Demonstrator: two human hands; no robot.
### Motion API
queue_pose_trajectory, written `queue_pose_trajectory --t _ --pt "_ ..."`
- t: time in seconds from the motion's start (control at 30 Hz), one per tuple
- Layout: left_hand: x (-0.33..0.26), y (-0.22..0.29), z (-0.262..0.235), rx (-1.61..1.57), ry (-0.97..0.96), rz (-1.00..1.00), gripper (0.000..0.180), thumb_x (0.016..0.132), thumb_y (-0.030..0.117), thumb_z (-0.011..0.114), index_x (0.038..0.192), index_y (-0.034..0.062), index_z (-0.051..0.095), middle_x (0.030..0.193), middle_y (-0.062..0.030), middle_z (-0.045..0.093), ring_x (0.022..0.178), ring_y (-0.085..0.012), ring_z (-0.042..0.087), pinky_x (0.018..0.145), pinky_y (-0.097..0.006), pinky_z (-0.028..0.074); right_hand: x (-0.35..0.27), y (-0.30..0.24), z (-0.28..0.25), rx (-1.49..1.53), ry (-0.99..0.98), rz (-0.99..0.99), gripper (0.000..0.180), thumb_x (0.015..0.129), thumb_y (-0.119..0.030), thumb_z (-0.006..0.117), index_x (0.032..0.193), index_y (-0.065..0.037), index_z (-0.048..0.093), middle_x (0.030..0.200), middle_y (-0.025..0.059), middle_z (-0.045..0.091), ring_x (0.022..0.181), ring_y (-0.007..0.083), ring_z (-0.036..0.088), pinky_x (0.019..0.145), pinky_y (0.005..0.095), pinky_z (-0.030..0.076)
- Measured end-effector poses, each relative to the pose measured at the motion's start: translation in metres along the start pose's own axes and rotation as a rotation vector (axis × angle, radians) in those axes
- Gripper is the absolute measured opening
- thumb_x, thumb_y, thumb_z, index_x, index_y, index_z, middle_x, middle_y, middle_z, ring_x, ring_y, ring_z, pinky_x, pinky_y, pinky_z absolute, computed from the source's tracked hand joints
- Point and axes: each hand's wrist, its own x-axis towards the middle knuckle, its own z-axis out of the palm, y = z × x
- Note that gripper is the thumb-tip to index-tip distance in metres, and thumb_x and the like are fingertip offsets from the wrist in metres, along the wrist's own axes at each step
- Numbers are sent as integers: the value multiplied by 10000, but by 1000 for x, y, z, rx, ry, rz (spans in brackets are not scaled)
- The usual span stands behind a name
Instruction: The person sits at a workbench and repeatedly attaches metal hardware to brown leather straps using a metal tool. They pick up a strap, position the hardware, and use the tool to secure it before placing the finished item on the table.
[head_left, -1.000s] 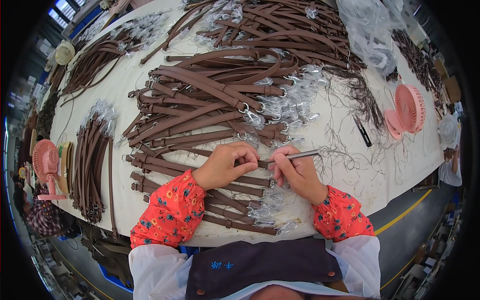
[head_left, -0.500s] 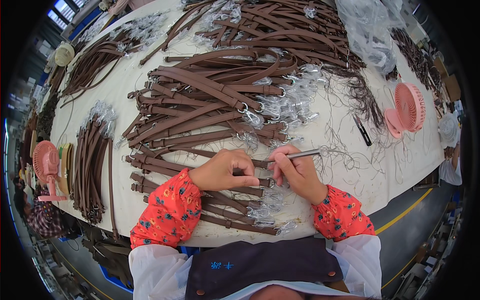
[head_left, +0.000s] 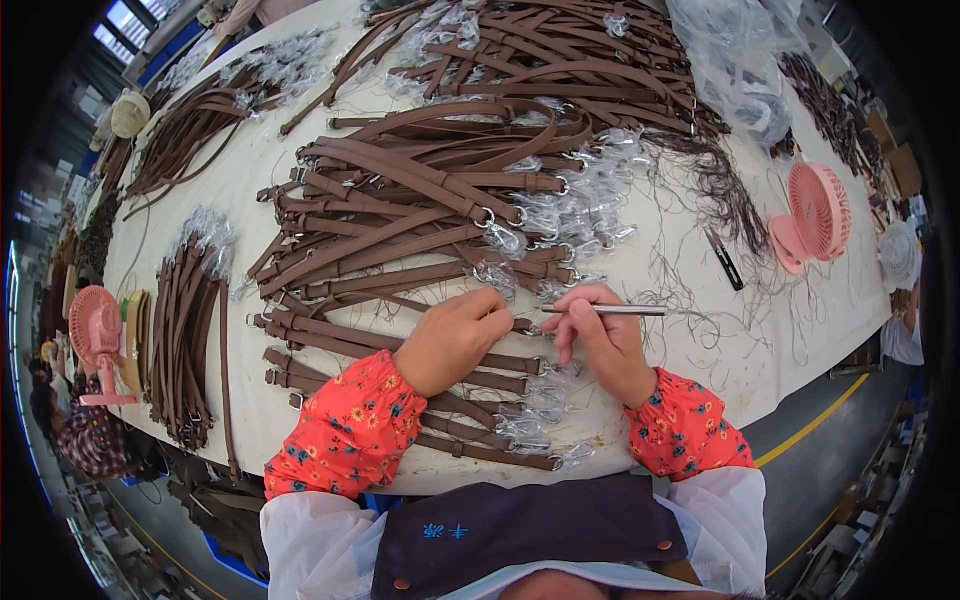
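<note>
My left hand is closed, its fingertips pinched at the end of a brown strap with a metal clasp. The rest of that strap runs partly hidden beneath the hand. Just right of it, my right hand is closed round a slim silver pen-like tool, its thin end pointing left toward the strap's clasp. Below both hands lie several more straps, their hooks wrapped in clear plastic. Above the hands is a thick heap of similar brown straps.
Thread snippers lie on the white table near loose threads and a pink fan. Another pink fan stands at left beside a strap bundle. More straps and a clear plastic bag are at the back.
My left hand has turned and moved slightly right, its thumb and fingers now together. The tool in my right hand has swung from slanting upward to nearly level.
</note>
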Motion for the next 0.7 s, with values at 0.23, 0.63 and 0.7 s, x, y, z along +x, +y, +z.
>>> queue_pose_trajectory --t 0.23,0.63,0.7 --pt "7 9 -10 -372 -87 -321 214 822 127 777 952 55 623 957 -89 583 727 -282 618 645 -368 509 1 -2 -1 26 -5 46 274 1100 -256 410 1136 -9 523 747 51 595 606 114 605 843 399 591" --pt "6 5 4 -264 -22 -195 266 794 109 804 1027 68 681 957 -87 618 860 -282 641 752 -374 517 0 -2 -1 134 36 49 306 1098 -288 428 1208 -17 518 850 104 642 625 119 604 605 257 512" --pt "6 6 2 -268 -62 -262 278 782 83 819 1035 65 703 920 -70 633 875 -256 646 742 -342 519 -1 -3 -1 93 38 64 317 1103 -299 404 1181 -12 513 826 91 625 606 131 614 713 338 574"
